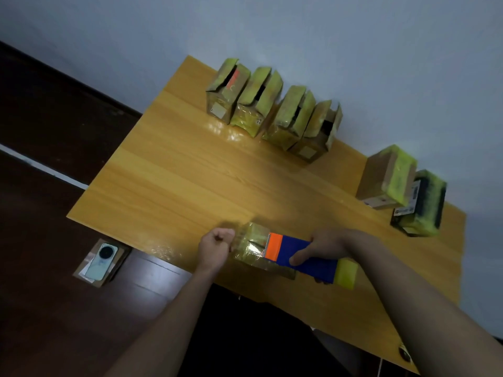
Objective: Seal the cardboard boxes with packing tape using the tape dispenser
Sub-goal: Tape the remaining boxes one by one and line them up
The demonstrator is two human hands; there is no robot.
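Right hand grip clasps blue tape dispenser; left hand grip pinches tape end over desk.

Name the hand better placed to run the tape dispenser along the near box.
Right. The right hand already grips the tape dispenser over the box; the left hand only pinches the tape end.

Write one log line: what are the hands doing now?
right hand: holds tape dispenser | left hand: pinches tape end | box: under tape | table
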